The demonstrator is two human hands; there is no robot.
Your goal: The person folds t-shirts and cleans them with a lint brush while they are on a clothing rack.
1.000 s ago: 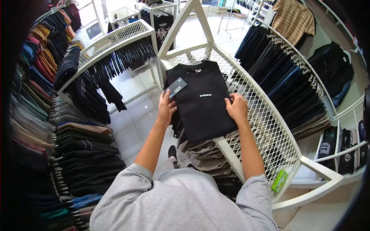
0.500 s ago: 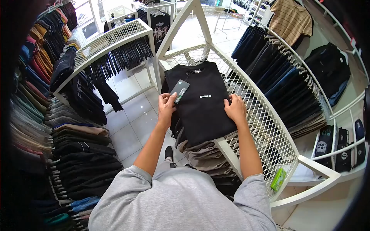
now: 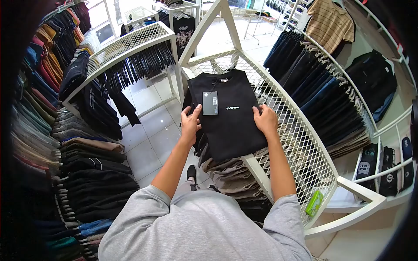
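A folded black T-shirt (image 3: 235,130) with small white "EVENING" lettering lies on the white mesh-topped rack, its collar pointing away from me. A dark hang tag (image 3: 210,103) with a white barcode label rests flat on its left part, tied near the neck. My left hand (image 3: 190,125) is at the shirt's left edge beside the tag, thumb and fingers closed about the fabric. Along the right edge, my right hand (image 3: 266,121) grips the shirt with the thumb on top; its other fingertips are partly hidden.
The white mesh rack (image 3: 300,135) carries hanging clothes underneath and a green packet (image 3: 314,203) at its near end. Dark trousers (image 3: 313,87) hang to the right. Another mesh-topped rack (image 3: 126,41) with black hangers stands left, across the tiled floor (image 3: 141,156).
My left hand has let go of the hang tag, which has turned and now lies flat on the shirt. The right hand stays at the right edge.
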